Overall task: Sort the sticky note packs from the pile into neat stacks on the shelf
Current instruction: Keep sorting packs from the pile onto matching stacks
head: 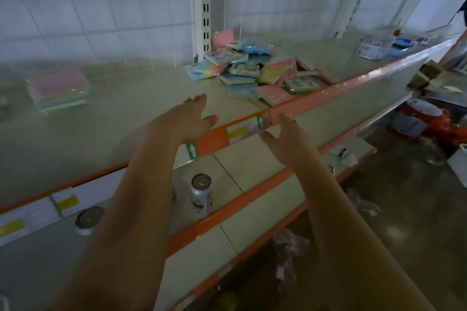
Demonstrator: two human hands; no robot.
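two empty hands (188, 118) (286, 137), one pile (257, 72)

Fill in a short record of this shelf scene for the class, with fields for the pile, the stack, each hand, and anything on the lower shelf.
pile: loose heap of sticky note packs in pink, blue and yellow, on the top shelf near its orange front edge
stack: one neat stack at the left of the same shelf, blurred
left hand: open, over the shelf, holds nothing
right hand: open, at the shelf's front edge, holds nothing
lower shelf: two cans, upright
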